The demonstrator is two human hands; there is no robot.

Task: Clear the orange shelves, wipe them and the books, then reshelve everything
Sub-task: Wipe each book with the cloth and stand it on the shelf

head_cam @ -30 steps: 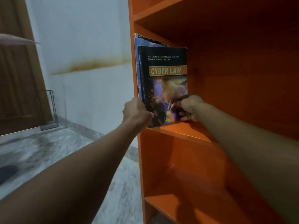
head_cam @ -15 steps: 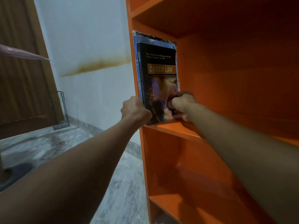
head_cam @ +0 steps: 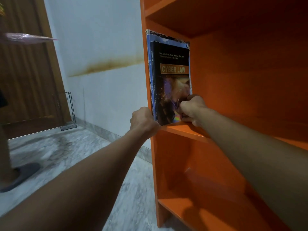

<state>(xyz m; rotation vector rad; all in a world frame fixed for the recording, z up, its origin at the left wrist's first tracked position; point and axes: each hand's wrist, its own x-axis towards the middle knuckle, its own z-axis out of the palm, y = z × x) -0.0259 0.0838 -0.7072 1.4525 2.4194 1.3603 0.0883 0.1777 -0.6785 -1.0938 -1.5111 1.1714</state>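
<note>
while both arms reach forward, a black book (head_cam: 173, 70) titled cyber law stands upright at the left end of the middle orange shelf (head_cam: 183, 130), its cover facing right into the compartment. between it and the bookcase's left side panel (head_cam: 143, 64) stands at least 1 taller blue book (head_cam: 168, 41) with a ragged top edge. the right hand (head_cam: 191, 109) is curled into a fist low on the black book's cover, fingers closed on its far bottom corner, touching the shelf. the left hand (head_cam: 144, 120) is curled tight against the foot of the spines at the shelf's front edge; i cannot tell whether it grips them. a wire rack (head_cam: 70, 112) stands on the floor by the white wall.
</note>
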